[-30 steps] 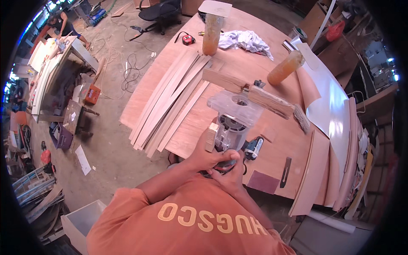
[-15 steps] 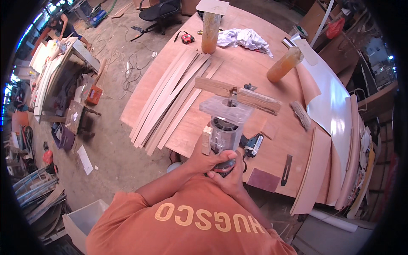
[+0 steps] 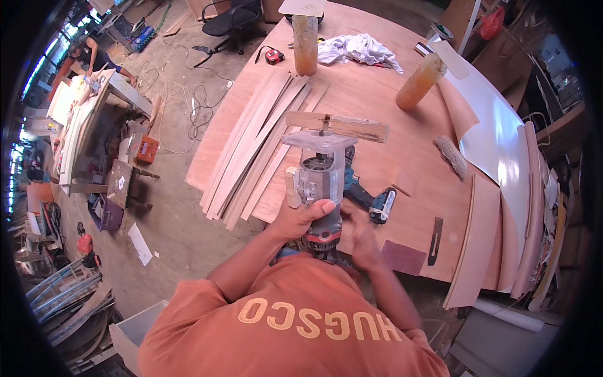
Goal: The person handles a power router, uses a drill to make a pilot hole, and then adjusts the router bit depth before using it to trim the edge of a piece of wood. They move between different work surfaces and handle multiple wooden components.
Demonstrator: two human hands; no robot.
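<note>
Upright in front of my chest, a trim router (image 3: 321,188) has its clear plastic base (image 3: 317,141) facing up. My left hand (image 3: 294,221) is closed around its body, thumb across the front. A small wood block (image 3: 292,186) stands at the router's left side, just above that hand's fingers. Across the base lies a rough wooden strip (image 3: 357,128) with a gap at the bit. My right hand (image 3: 362,239) is off the router, just to its right, and its fingers are smeared by motion. Beyond it a teal cordless drill (image 3: 361,196) lies on the table.
Long thin wood strips (image 3: 251,144) lie on the plywood table (image 3: 370,88). Two amber cylinders (image 3: 306,47), a white cloth (image 3: 359,51) and a tape measure (image 3: 274,56) are farther back. Sandpaper (image 3: 402,257), a slotted dark plate (image 3: 434,241) and curved sheets (image 3: 474,235) lie right. Another person works far left.
My right hand has let go of the router's lower end and moved right. The router is now more upright and slightly left, still in my left hand.
</note>
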